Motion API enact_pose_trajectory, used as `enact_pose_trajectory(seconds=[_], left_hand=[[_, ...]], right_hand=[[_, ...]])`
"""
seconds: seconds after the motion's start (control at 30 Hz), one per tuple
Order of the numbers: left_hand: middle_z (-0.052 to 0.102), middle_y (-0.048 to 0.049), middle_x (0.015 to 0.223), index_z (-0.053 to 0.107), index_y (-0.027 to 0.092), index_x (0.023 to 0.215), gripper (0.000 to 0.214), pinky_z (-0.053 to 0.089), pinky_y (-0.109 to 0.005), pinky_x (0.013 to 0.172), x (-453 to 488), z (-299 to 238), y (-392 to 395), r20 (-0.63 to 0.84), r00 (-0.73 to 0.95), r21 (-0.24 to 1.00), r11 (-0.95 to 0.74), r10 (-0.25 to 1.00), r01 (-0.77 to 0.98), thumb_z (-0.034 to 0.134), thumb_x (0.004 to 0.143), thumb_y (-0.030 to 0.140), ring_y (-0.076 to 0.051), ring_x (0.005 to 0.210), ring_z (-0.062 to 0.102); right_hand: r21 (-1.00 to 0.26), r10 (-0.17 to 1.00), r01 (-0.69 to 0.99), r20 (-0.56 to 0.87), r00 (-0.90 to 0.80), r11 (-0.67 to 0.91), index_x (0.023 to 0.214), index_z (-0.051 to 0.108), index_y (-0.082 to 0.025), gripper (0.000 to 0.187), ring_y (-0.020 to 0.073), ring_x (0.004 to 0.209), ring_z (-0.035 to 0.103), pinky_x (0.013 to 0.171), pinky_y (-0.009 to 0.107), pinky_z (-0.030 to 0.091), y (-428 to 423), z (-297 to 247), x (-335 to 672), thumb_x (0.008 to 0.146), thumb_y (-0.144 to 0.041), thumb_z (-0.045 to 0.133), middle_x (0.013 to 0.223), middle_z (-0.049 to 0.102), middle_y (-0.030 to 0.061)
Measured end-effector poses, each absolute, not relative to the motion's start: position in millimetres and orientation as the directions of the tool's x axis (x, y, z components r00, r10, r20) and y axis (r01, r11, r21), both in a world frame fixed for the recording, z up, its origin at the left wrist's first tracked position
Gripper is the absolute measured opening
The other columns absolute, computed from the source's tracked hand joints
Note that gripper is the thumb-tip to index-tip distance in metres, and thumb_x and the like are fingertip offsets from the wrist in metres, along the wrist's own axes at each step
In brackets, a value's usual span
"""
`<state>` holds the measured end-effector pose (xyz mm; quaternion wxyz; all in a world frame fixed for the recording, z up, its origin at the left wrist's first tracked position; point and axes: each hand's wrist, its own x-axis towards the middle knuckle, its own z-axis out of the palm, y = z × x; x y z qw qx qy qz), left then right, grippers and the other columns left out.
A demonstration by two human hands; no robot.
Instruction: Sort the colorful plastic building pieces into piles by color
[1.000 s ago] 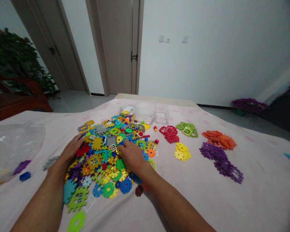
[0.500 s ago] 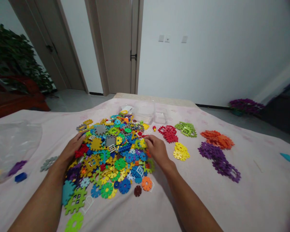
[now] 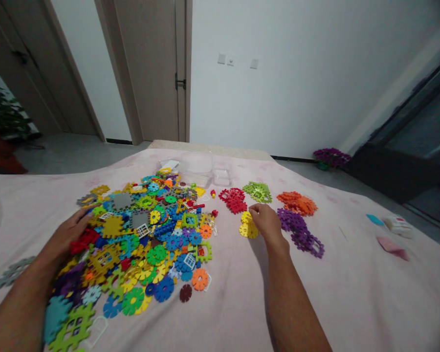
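A big mixed heap of coloured plastic gear and square pieces (image 3: 139,234) lies on a pink sheet (image 3: 242,303). My left hand (image 3: 66,233) rests with its fingers flat on the heap's left edge, by a red piece. To the right of the heap, my right hand (image 3: 266,221) hangs over the small yellow pile (image 3: 248,226), fingers curled together at its top edge; what they pinch is hidden. Sorted piles lie around it: red (image 3: 233,199), light green (image 3: 258,191), orange (image 3: 297,203) and purple (image 3: 301,231).
Clear plastic containers (image 3: 203,168) stand behind the heap. A grey gear (image 3: 11,272) lies alone at the far left. Small items (image 3: 392,234) sit at the sheet's right side. A door (image 3: 150,73) and white wall stand beyond the bed.
My right hand left the heap's right side and moved right to the yellow pile. The view has swung to the right. My left hand stays on the heap's left edge.
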<state>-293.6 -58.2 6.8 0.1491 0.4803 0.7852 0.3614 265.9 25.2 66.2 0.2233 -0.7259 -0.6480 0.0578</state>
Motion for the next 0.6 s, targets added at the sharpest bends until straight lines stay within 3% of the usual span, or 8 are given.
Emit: enact_pose_trajectory(seconds=[0.1,0.2,0.3,0.4,0.6], left_hand=[[0.058,-0.0087,0.145,0.054,0.02,0.143,0.068,0.041,-0.048,0.111,-295.6,6.3,-57.6,0.037,-0.511,0.768,0.303,0.859,0.565,0.045,0.09,0.061,-0.033,0.127,0.058],[0.059,-0.0086,0.144,0.054,0.019,0.144,0.068,0.039,-0.046,0.113,-292.2,9.8,-58.7,0.025,-0.49,0.795,0.28,0.871,0.538,0.047,0.09,0.059,-0.031,0.13,0.056],[0.057,-0.0109,0.146,0.053,0.015,0.144,0.068,0.037,-0.043,0.115,-286.9,14.0,-60.7,0.044,-0.474,0.808,0.247,0.879,0.535,0.045,0.091,0.057,-0.031,0.131,0.054],[0.054,-0.0133,0.149,0.053,0.012,0.144,0.066,0.034,-0.041,0.117,-283.6,16.8,-62.4,0.061,-0.454,0.805,0.225,0.889,0.548,0.042,0.094,0.054,-0.03,0.134,0.052],[0.059,-0.0114,0.144,0.055,0.014,0.142,0.065,0.04,-0.039,0.113,-280.1,21.2,-64.7,0.069,-0.461,0.817,0.215,0.885,0.534,0.044,0.093,0.054,-0.029,0.129,0.057]], right_hand=[[-0.489,0.961,0.87,0.266,0.077,0.066,0.094,0.077,-0.024,0.022,0.0204,0.093,0.068,0.078,0.029,0.045,22.2,71.7,241.0,0.088,-0.025,0.056,0.101,0.076,0.0054],[-0.63,0.947,0.716,0.284,-0.148,0.301,0.093,0.077,-0.024,0.02,0.0186,0.091,0.068,0.083,0.029,0.047,17.7,72.5,189.4,0.088,-0.02,0.058,0.097,0.076,0.0026],[-0.685,0.89,0.572,0.295,-0.347,0.45,0.094,0.076,-0.024,0.019,0.0173,0.091,0.067,0.084,0.028,0.048,11.2,70.3,126.1,0.088,-0.017,0.059,0.095,0.075,0.0009],[-0.628,0.815,0.535,0.326,-0.48,0.566,0.101,0.074,-0.023,0.018,0.0175,0.098,0.064,0.089,0.029,0.047,6.6,68.5,70.4,0.092,-0.019,0.058,0.102,0.073,0.0026],[-0.367,0.737,0.64,0.309,-0.601,0.675,0.119,0.069,-0.024,0.029,0.0229,0.111,0.057,0.091,0.033,0.047,11.2,65.0,14.9,0.091,-0.032,0.065,0.118,0.063,0.0078]])
